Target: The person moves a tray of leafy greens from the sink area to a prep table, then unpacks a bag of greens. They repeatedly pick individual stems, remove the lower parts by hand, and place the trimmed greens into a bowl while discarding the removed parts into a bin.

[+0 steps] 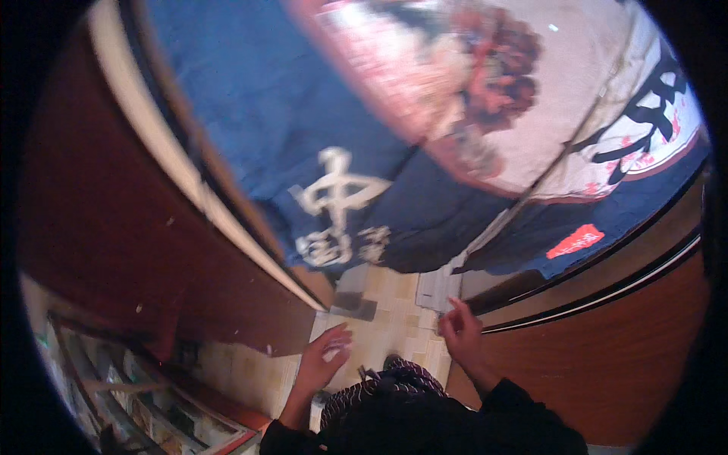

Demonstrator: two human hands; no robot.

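Observation:
In front of me hangs a dark blue fabric door curtain [250, 129] with pale lettering, a flower picture and a slit down its right part. My left hand [324, 359] is below the curtain's lower edge, fingers loosely curved with a gap to the thumb and nothing visible in it. To the right, my right hand [462, 334] is raised near the lower end of the slit, the index finger stretched out and the others bent. I see nothing in it, and neither hand appears to touch the cloth.
A dark red-brown panel [129, 220] stands at left beside a pale door frame [208, 197]. Another brown wooden panel [599, 349] is at right. Tiled floor [387, 303] shows beyond the doorway, with a grey block-like thing [353, 296]. A shelf-like rack [144, 402] is at lower left.

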